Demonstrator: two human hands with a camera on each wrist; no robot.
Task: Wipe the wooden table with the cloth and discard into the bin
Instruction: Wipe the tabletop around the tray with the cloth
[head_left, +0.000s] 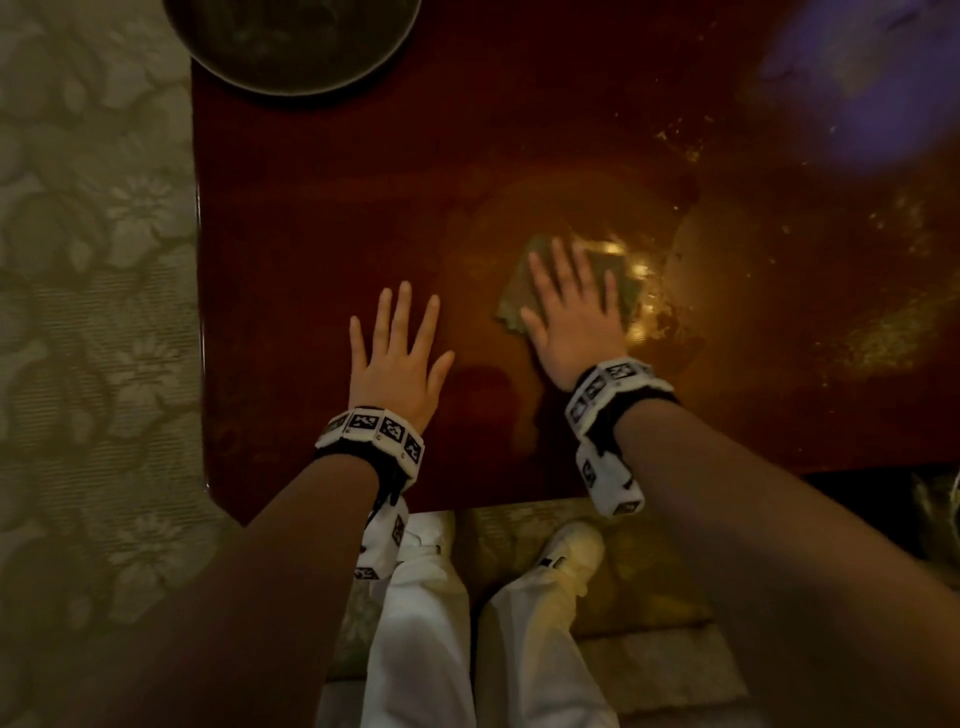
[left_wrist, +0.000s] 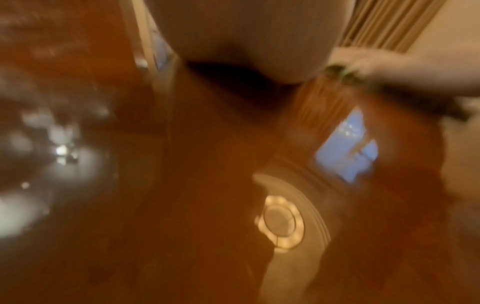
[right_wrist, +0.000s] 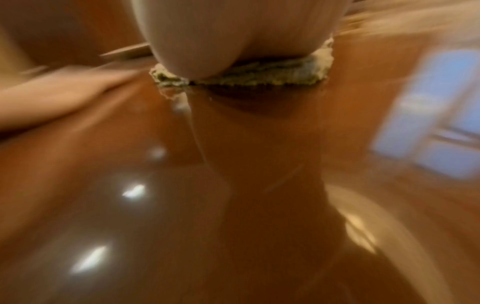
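Cloth (head_left: 571, 280): greenish, flat on the tabletop (head_left: 322, 218), just right of frame centre in the head view. Right hand (head_left: 574, 317) lies on top of it, palm down, fingers straight and spread, pressing, not gripping. Cloth edges stick out past the fingers above and to the left. Right wrist view: cloth (right_wrist: 259, 75) sits under the heel of the hand, its near edge flat on the glossy wood.

Left hand (head_left: 397, 358): lower centre, flat on bare tabletop, fingers straight and spread, holding nothing. Just left of the right hand, not touching the cloth.

Surface: dark red wood, shiny. Pale smear around the cloth; yellowish specks and streaks scattered to the right and upper right.

Dark round bowl (head_left: 291, 36) at the top left, on the far left corner of the tabletop, well apart from both hands. Blurred purple object (head_left: 872, 78) in the upper right; can't tell what it is.

Patterned carpet (head_left: 88, 312) along the left of frame. White trousers and white shoe (head_left: 576, 551) at the bottom, below the tabletop edge.

Both wrist views heavily blurred.
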